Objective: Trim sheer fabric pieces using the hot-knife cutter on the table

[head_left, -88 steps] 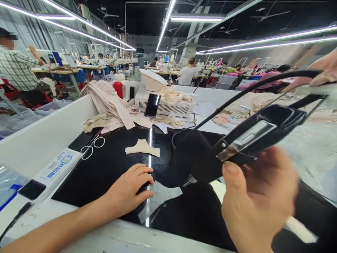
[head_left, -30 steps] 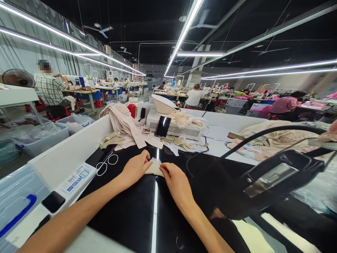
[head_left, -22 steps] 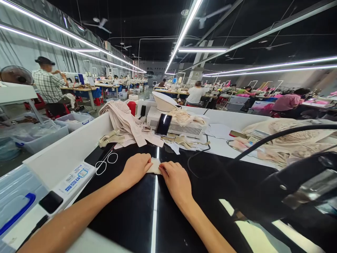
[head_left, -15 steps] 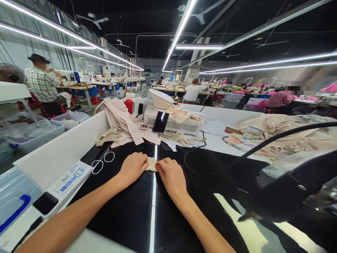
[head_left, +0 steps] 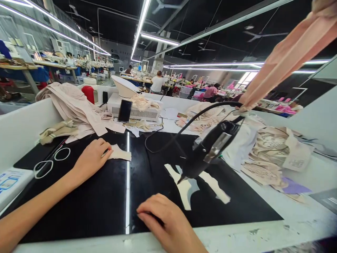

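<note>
My left hand (head_left: 91,160) lies on the black mat (head_left: 100,203), fingers stretched over the left end of a small beige fabric piece (head_left: 121,154). Near the front edge my right hand (head_left: 167,223) rests palm down on the mat, fingers loosely bent, with nothing seen in it. A black hand tool (head_left: 210,149) hangs from a black cord (head_left: 184,126) between the two, apart from both hands. Its tip points down at pale fabric cut-outs (head_left: 185,191) on the mat.
White-handled scissors (head_left: 51,161) lie left of my left hand. Behind are a heap of beige fabric (head_left: 71,102), a white machine (head_left: 134,107) with a phone (head_left: 125,110) leaning on it, and a red canister (head_left: 88,93). Lace pieces (head_left: 268,151) cover the right. People work at distant tables.
My right hand has come off the beige piece and drawn back to the front edge. My left hand stays on the piece. The view has swung right, bringing the hanging tool to the middle.
</note>
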Available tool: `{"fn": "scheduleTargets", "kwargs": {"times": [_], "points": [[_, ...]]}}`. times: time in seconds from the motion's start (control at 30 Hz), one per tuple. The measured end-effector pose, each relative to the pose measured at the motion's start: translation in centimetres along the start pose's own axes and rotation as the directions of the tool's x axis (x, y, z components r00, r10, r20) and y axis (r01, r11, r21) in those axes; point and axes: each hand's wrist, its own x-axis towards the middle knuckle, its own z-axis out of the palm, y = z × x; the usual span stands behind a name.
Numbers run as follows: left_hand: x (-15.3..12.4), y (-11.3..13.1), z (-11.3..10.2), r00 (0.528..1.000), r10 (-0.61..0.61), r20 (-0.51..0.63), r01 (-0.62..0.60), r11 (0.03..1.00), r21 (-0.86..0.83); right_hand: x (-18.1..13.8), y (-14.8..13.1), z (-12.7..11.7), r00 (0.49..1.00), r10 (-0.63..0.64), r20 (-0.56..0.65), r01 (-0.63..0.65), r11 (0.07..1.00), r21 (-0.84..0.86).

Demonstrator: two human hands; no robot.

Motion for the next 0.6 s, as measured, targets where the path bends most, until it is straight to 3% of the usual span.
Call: {"fn": "scheduleTargets", "kwargs": {"times": [0.07, 0.13, 0.33, 0.4, 0.6], "points": [[-0.2, 0.6, -0.1, 0.999, 0.037, 0.005, -0.037, 0.999, -0.013, -2.6, 2.2, -1.4, 0.972, 0.217, -0.089, -0.215, 0.976, 0.04], [-0.4, 1.5, 0.0, 0.996, 0.083, 0.016, -0.082, 0.996, -0.027, -4.6, 4.6, -3.1, 0.867, 0.417, -0.274, -0.424, 0.905, 0.036], [-1.5, 4.7, 0.5, 0.967, 0.246, 0.063, -0.24, 0.967, -0.085, -6.7, 8.9, -7.0, 0.613, 0.568, -0.55, -0.664, 0.747, 0.032], [-1.9, 5.7, 0.7, 0.953, 0.293, 0.078, -0.286, 0.954, -0.09, -6.3, 9.5, -7.0, 0.582, 0.582, -0.568, -0.684, 0.728, 0.046], [-3.1, 8.0, 0.7, 0.908, 0.402, 0.118, -0.398, 0.916, -0.056, -4.8, 10.0, -5.8, 0.607, 0.571, -0.553, -0.588, 0.791, 0.171]]}}
